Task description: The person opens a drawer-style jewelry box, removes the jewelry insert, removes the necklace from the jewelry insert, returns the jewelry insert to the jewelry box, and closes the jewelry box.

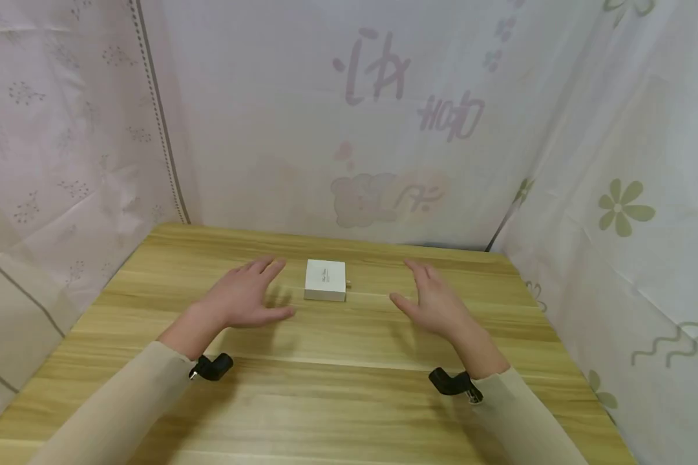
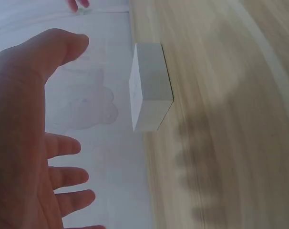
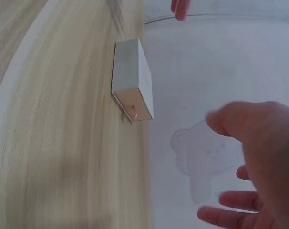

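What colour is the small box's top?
White with dark lettering; the box top shows best in the head view.

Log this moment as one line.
white box: on wooden table, untouched | left hand: raised left of box, empty | right hand: raised right of box, empty | tab: faces right hand

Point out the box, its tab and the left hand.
Box (image 1: 325,278): head view, on its top face.
Tab (image 3: 134,112): right wrist view, on its middle.
Left hand (image 1: 244,298): head view, on the middle of its back.
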`<state>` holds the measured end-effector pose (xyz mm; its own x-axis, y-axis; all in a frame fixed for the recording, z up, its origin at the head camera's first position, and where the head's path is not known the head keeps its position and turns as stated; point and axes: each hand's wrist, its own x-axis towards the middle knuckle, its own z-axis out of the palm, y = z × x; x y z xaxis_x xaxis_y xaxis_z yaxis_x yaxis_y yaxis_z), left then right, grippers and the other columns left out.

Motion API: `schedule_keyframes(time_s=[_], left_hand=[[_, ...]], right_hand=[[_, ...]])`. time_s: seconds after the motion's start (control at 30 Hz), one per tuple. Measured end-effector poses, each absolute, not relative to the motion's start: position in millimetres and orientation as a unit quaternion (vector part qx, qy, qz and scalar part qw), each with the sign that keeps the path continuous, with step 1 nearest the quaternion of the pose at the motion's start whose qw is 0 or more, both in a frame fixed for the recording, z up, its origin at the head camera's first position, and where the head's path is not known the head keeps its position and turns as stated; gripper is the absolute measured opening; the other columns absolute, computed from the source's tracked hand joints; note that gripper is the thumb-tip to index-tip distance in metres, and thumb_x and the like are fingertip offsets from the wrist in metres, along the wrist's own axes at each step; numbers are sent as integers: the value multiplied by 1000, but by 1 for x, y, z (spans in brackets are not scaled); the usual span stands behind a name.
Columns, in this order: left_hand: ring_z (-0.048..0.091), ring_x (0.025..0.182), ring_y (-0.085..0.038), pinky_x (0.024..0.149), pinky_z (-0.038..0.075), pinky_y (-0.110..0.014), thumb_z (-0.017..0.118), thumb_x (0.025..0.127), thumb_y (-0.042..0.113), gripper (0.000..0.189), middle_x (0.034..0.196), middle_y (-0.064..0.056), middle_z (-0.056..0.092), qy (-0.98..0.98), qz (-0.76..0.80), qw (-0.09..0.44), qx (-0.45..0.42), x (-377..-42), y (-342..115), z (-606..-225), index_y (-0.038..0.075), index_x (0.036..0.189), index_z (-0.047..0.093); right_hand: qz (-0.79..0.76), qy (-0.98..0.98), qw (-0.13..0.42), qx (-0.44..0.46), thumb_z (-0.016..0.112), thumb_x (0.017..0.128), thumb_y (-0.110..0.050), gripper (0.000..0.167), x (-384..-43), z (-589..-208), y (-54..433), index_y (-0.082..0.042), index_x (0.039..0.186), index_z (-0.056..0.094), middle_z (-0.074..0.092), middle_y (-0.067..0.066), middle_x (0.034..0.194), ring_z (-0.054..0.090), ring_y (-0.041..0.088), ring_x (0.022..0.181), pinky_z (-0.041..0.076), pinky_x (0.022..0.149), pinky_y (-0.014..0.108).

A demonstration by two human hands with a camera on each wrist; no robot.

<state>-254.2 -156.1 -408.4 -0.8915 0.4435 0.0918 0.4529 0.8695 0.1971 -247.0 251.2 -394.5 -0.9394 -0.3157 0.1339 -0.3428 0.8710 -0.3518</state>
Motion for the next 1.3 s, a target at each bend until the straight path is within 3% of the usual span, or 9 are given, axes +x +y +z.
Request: schedule_keyframes(time_s=[0.17,0.37,0.73,0.93,1.13,1.3], left_hand=[[49,153,-47,119,47,-66,68,95,73,102,173,-22,41,-965,-119,4,-233,-268,-142,-405,10,171,38],[48,156,-44,120,47,-64,70,95,69,101,174,-19,40,-965,-135,-27,-223,-291,-125,-409,10,171,37],[50,153,-41,124,45,-57,80,90,66,107,173,-20,42,-959,-169,-68,-219,-325,-89,-423,11,171,38],[56,146,-37,121,49,-53,87,87,63,109,169,-19,45,-955,-177,-80,-222,-336,-69,-430,8,168,40],[62,130,-30,112,54,-50,88,87,61,102,160,-15,53,-960,-157,-99,-211,-344,-57,-434,7,163,46],[63,126,-28,110,55,-47,89,89,56,93,151,-13,60,-961,-146,-110,-208,-346,-53,-431,6,157,52]], right_hand=[[230,-961,18,152,63,112,-42,63,-261,-397,244,-5,161,49,61,21,151,68,41,129,57,105,61],[238,-960,9,148,61,112,-44,53,-283,-411,233,-7,150,63,71,15,139,73,33,119,60,101,56],[280,-951,-8,131,64,111,-39,44,-305,-433,211,-6,141,69,76,13,131,74,34,116,60,101,54],[297,-946,-23,128,67,110,-34,40,-315,-442,200,-5,138,70,77,14,128,74,35,117,60,101,52],[311,-943,-37,113,67,110,-34,37,-320,-451,192,-7,135,71,77,12,127,72,32,119,60,102,51],[321,-940,-40,106,67,110,-34,35,-323,-455,187,-7,133,71,77,11,125,72,31,119,58,104,51]])
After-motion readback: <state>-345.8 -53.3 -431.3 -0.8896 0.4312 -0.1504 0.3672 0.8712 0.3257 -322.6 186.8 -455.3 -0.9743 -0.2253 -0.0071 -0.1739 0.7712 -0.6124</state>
